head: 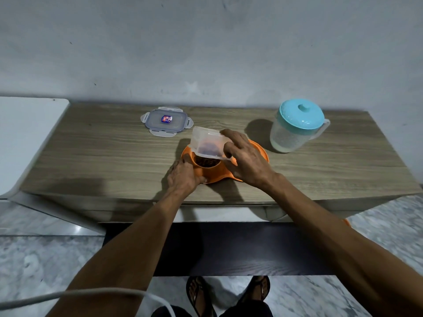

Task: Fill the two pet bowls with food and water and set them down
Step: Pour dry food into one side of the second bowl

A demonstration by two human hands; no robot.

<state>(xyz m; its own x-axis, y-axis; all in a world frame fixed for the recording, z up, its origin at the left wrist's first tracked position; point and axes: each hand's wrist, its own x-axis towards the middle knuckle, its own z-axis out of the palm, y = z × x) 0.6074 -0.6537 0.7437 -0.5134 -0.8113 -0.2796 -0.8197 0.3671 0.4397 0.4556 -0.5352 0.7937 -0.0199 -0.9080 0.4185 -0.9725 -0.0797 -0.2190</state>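
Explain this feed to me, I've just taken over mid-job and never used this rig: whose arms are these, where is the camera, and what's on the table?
No machine here: a person works bare-handed, and the single camera sits on their head, looking forward and down. The right hand tilts a clear tub over the near hollow of an orange double bowl, where brown kibble already lies. The left hand steadies the bowl's near edge. On the wooden table also lie the tub's lid, behind, and a lidded jug to the right. The bowl's other hollow is hidden by the right hand.
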